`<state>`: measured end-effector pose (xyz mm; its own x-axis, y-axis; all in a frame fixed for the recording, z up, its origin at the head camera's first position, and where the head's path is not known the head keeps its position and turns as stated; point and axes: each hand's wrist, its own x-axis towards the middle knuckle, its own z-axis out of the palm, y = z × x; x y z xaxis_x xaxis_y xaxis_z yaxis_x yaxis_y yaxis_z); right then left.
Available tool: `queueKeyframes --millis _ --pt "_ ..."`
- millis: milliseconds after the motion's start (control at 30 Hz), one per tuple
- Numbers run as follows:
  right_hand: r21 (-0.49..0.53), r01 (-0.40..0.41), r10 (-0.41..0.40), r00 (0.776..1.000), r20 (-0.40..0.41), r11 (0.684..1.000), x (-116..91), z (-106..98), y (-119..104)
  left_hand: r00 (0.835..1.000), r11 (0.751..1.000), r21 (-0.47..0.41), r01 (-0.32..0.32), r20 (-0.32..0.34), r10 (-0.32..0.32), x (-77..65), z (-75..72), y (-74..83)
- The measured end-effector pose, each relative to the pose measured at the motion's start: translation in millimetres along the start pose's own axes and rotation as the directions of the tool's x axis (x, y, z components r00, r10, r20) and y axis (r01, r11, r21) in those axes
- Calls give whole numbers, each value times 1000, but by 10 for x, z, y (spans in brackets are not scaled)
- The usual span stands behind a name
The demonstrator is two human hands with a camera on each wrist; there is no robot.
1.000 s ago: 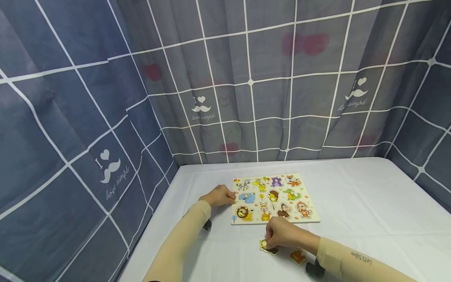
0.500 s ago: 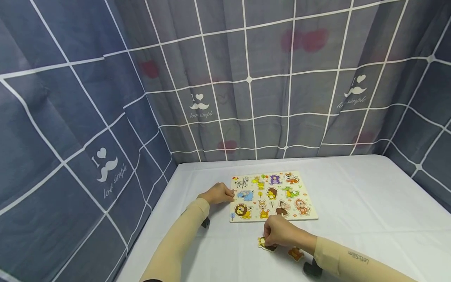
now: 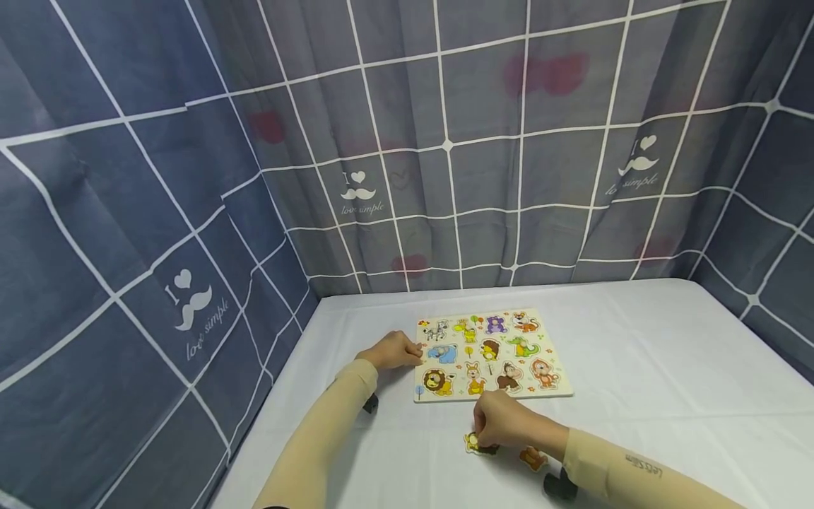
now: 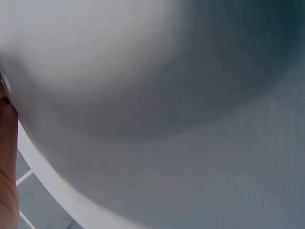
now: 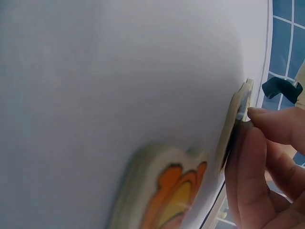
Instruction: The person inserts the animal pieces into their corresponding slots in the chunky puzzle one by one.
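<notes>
A wooden animal puzzle board (image 3: 464, 364) lies on the white table in the head view, its printed animals facing up. At its left edge is my left hand (image 3: 392, 350), fingertips and thumb gripping the rim; the left wrist view catches only part of the fingers (image 4: 7, 143). In front of the board my right hand (image 3: 502, 418) pinches the knob of a yellow and dark brown animal puzzle piece (image 3: 472, 444), thumb and index finger together. That piece (image 5: 231, 129) stands edge-on in the right wrist view. An orange-brown puzzle piece (image 3: 533, 459) lies beneath the right wrist.
A white cloth covers the table (image 3: 668, 353). Dark curtains with white grid lines (image 3: 483, 198) hang behind it and along the left side. A black wrist camera (image 3: 561, 486) sits under the right forearm, close beside the orange-brown piece.
The head view has shifted slightly. Both hands keep their places, the left at the board's edge and the right pinching the yellow and dark brown puzzle piece.
</notes>
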<state>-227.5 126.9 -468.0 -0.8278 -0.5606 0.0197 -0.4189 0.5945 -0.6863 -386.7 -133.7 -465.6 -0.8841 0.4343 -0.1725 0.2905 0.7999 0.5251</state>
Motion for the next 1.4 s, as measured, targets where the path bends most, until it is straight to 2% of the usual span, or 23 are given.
queueKeyframes --millis 267,567,933,1400 --pt "-10 17 -17 1000 -5 1000 -21 -2 -12 1000 1000 13 -9 4 9 -2 1 -3" --pt "-14 -9 9 1000 -14 1000 -28 -30 -15 1000 999 40 1 3 -1 -19 -38 18" --pt "8 -19 19 1000 -2 1000 -40 -50 -12 1000 1000 17 -5 7 5 -21 -21 5" --pt "28 21 -21 1000 -24 999 -39 -102 66 1000 1000 13 -10 17 10 -16 -23 7"
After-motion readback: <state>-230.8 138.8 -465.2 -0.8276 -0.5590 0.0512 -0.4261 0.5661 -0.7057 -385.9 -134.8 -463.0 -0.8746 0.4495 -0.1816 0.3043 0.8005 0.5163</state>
